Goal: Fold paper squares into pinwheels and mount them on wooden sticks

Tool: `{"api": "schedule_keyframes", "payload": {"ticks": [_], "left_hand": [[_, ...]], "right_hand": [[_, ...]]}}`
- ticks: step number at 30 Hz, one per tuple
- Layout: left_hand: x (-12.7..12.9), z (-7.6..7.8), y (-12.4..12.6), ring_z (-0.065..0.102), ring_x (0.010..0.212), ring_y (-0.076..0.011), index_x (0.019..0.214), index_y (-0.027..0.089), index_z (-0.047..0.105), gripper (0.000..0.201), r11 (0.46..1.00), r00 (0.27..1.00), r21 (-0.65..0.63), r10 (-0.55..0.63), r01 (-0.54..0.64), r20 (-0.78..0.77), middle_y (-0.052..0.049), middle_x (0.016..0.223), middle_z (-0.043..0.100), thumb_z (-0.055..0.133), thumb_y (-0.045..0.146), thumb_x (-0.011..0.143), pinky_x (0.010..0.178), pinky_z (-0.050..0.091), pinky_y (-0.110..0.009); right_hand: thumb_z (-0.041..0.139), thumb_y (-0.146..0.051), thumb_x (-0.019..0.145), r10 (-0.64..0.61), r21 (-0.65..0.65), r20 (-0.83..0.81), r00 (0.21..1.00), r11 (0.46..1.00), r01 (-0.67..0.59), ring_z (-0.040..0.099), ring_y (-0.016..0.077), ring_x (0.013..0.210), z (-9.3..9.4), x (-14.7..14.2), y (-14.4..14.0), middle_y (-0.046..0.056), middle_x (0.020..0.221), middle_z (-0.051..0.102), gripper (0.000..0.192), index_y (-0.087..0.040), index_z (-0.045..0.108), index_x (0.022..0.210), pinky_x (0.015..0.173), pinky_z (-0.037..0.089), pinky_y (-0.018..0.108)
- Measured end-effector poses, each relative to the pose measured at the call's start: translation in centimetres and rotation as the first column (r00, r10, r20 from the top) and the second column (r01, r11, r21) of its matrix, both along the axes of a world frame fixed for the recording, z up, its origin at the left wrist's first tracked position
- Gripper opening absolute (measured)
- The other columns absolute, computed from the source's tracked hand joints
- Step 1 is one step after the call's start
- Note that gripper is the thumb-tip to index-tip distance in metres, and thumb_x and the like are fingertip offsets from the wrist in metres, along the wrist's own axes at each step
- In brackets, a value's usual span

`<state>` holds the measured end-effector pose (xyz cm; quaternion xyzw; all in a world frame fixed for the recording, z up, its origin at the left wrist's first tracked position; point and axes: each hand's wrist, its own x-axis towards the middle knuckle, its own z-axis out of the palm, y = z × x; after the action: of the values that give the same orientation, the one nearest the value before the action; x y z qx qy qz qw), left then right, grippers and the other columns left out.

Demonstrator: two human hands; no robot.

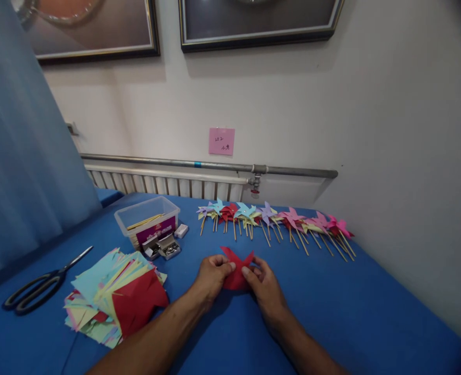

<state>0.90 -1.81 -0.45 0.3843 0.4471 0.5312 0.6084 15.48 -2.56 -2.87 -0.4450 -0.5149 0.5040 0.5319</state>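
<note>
Centrally, red paper (236, 271): partly folded, two points sticking up at its far edge, lying on the blue table (351, 312) just near of the pinwheel row.
Left hand (211, 273): fingers pressed together, thumb and fingertips pinching the paper's left side.
Right hand (263, 284): fingers curled, thumb and forefinger pinching the paper's right side; both hands meet over its middle.
Pinwheels (277, 219): a row of finished ones on wooden sticks, far of the hands, running from purple and light blue on the left to pink on the right, overlapping one another.
Paper stack (113, 297): loose coloured squares, left of the hands, with a red sheet on top at its near right.
Scissors (38, 286): black handles, lying far left of the stack, blades pointing far and right.
Tub (148, 219): clear plastic, far of the stack, holding sticks.
Pin boxes (163, 247): small open boxes, touching the tub's near side.
Eraser (181, 230): small white block, just right of the tub.
Wall: pink note (221, 141) above a pipe and radiator.
</note>
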Motion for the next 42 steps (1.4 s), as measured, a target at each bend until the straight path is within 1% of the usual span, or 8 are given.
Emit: {"api": "schedule_keyframes", "payload": {"ticks": [2,4,8,24,30,33,39,42], "left_hand": [[0.1,0.0,-0.1,0.039,0.046,-0.0066,0.058,0.017,0.053,0.039,1.000,1.000,0.008,0.001,-0.001,-0.010,0.004,0.051,0.052,0.084,0.039,0.050,0.050,0.029,-0.022],[0.2,0.1,-0.2,0.040,0.047,-0.0067,0.058,0.016,0.053,0.039,1.000,1.000,0.014,-0.016,0.016,-0.025,0.004,0.051,0.053,0.084,0.039,0.051,0.050,0.029,-0.022],[0.2,-0.1,-0.4,0.042,0.048,-0.0071,0.059,0.016,0.055,0.038,0.999,0.999,0.002,-0.049,0.049,-0.013,0.003,0.053,0.054,0.085,0.039,0.050,0.051,0.031,-0.023],[-0.3,-0.7,-0.1,0.041,0.045,-0.0069,0.057,0.016,0.055,0.035,0.998,0.996,-0.018,-0.067,0.066,-0.054,0.003,0.050,0.054,0.084,0.035,0.052,0.049,0.031,-0.023],[-0.6,0.1,-0.1,0.056,0.054,-0.0126,0.068,0.012,0.070,0.032,0.987,0.988,-0.050,-0.154,0.154,0.000,-0.003,0.064,0.068,0.086,0.029,0.047,0.058,0.043,-0.026],[-0.8,0.3,-0.1,0.058,0.056,-0.0134,0.071,0.010,0.072,0.031,0.980,0.982,-0.062,-0.188,0.188,-0.004,-0.004,0.065,0.069,0.085,0.027,0.048,0.060,0.045,-0.027],[-0.6,0.3,-0.3,0.056,0.054,-0.0125,0.066,0.013,0.065,0.030,0.979,0.983,-0.095,-0.177,0.180,0.043,-0.003,0.064,0.067,0.085,0.029,0.050,0.057,0.041,-0.026],[-0.6,0.3,-0.5,0.044,0.047,-0.0081,0.059,0.017,0.054,0.035,0.983,0.986,-0.077,-0.163,0.166,0.047,0.003,0.053,0.055,0.083,0.034,0.055,0.051,0.032,-0.024]], "right_hand": [[0.069,-0.057,0.078,0.013,0.001,0.079,0.997,1.000,-0.014,0.068,0.0238,0.078,0.2,0.0,-0.1,0.007,0.085,0.072,0.044,-0.018,0.063,0.099,0.076,0.053,0.038],[0.067,-0.056,0.079,0.013,0.019,0.122,0.992,1.000,-0.016,0.068,0.0250,0.081,0.5,-0.1,-0.4,0.008,0.087,0.074,0.039,-0.019,0.065,0.091,0.079,0.054,0.039],[0.069,-0.055,0.078,0.019,0.030,0.075,0.997,0.999,-0.021,0.070,0.0280,0.091,0.9,-0.3,-0.6,0.009,0.095,0.076,0.042,-0.019,0.069,0.098,0.088,0.053,0.042],[0.073,-0.047,0.074,0.093,-0.061,0.055,0.994,0.994,-0.090,0.071,0.0264,0.079,1.3,-0.1,-0.5,0.008,0.088,0.078,0.039,-0.016,0.073,0.097,0.078,0.055,0.041],[0.070,-0.040,0.076,0.126,-0.045,0.061,0.990,0.991,-0.124,0.071,0.0270,0.085,1.8,0.0,-0.8,0.008,0.095,0.078,0.036,-0.017,0.072,0.103,0.083,0.055,0.042],[0.069,-0.040,0.077,0.145,-0.041,0.079,0.986,0.989,-0.142,0.071,0.0275,0.087,1.9,-0.1,-0.8,0.008,0.097,0.078,0.036,-0.016,0.072,0.104,0.085,0.054,0.043],[0.070,-0.038,0.074,0.121,-0.061,0.035,0.992,0.991,-0.119,0.071,0.0272,0.085,1.3,0.0,-0.4,0.008,0.095,0.078,0.034,-0.016,0.071,0.100,0.083,0.054,0.042],[0.070,-0.039,0.073,0.095,-0.085,0.009,0.995,0.992,-0.094,0.071,0.0268,0.081,1.3,0.1,-0.4,0.008,0.091,0.078,0.033,-0.016,0.071,0.097,0.080,0.054,0.041]]}}
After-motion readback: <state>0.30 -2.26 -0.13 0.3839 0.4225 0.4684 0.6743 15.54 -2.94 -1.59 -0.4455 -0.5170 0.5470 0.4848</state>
